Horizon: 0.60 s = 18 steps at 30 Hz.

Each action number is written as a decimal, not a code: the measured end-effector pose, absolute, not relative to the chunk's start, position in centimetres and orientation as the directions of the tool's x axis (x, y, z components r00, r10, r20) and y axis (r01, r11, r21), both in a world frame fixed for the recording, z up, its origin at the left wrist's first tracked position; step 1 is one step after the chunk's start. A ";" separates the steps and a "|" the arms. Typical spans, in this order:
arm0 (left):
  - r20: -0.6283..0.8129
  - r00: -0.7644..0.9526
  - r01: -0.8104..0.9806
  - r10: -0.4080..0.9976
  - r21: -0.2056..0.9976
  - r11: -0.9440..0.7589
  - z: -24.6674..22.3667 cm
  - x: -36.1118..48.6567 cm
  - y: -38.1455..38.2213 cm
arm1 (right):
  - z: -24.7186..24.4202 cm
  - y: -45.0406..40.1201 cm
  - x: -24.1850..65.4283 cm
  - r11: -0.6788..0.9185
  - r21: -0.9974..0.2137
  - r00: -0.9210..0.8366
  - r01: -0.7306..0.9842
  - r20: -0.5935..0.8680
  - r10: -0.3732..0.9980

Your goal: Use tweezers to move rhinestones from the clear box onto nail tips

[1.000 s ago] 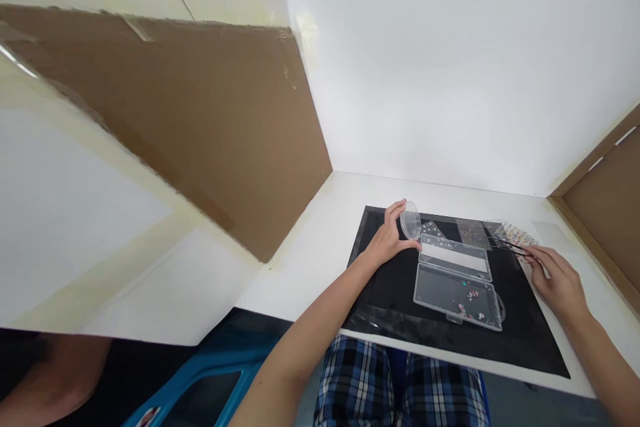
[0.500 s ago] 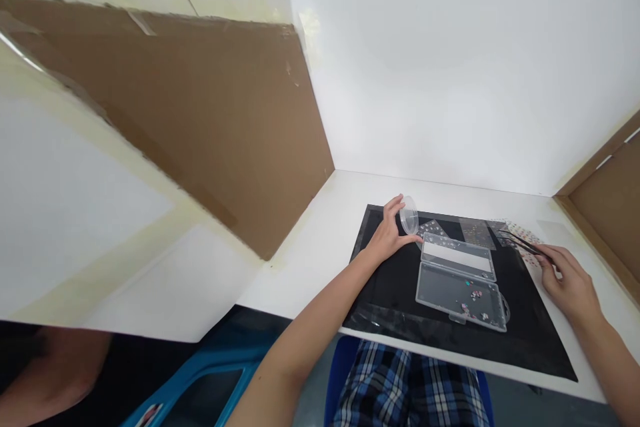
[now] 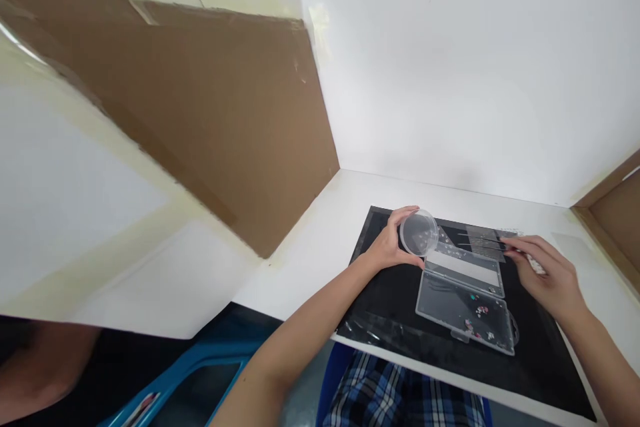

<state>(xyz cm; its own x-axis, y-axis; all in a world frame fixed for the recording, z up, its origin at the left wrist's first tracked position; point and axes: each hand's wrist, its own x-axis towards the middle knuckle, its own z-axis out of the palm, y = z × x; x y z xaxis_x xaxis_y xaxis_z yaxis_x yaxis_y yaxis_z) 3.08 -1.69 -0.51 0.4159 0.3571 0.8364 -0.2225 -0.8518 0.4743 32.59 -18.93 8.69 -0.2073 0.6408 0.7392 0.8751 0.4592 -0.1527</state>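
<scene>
My left hand grips a round clear plastic container by its side, tilted so its circular face shows; whether that face is a lid or an opening I cannot tell. In my right hand is a pair of tweezers, its two thin tips apart and pointing left toward the container. Between and below the hands, a clear hinged plastic case lies unfolded on a black mat. Small gems, some pink and one green, are scattered in its near half. A white strip lies in the far half.
Behind the case lie clear sheets with small dots, partly covered by the tweezers. White walls and a brown cardboard panel enclose the white table. At far left, another person's arm shows beside a blue chair.
The container has turned so its round face shows more and sits slightly lower. My right hand has moved left, bringing the tweezers over the far half of the case. The view has shifted slightly.
</scene>
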 end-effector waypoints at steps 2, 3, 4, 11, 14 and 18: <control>0.860 0.377 -0.242 0.344 0.450 -0.859 -0.4 3.0 -1.7 | 9.2 -17.4 31.1 0.516 -0.126 -0.278 0.847 0.723 0.633; 0.874 0.354 -0.244 0.334 0.431 -0.869 -0.3 3.0 -1.8 | 9.2 -16.8 30.5 0.535 -0.111 -0.303 0.838 0.720 0.624; 0.889 0.331 -0.246 0.316 0.405 -0.880 -0.3 2.9 -1.8 | 9.0 -16.3 29.9 0.547 -0.094 -0.319 0.832 0.725 0.611; 0.948 0.266 -0.258 0.174 0.245 -0.935 0.3 3.0 -2.1 | 7.5 -16.5 28.3 0.552 0.004 -0.387 0.834 0.718 0.578; 0.959 0.251 -0.229 0.133 0.192 -0.954 0.2 3.0 -1.7 | 7.9 -16.9 27.9 0.566 0.049 -0.442 0.823 0.681 0.583; 0.952 0.254 -0.121 0.169 0.205 -0.971 -0.5 2.7 -1.2 | 8.5 -17.1 27.1 0.596 0.090 -0.505 0.798 0.641 0.579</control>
<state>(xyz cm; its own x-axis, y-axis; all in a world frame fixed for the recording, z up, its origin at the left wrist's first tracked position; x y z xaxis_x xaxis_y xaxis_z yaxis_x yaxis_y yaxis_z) 2.73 -1.19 -0.46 0.2537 0.1694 0.9523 -0.1205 -0.9713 0.2049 27.14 -17.06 8.53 -0.5045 0.5788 0.6407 0.7981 0.5957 0.0904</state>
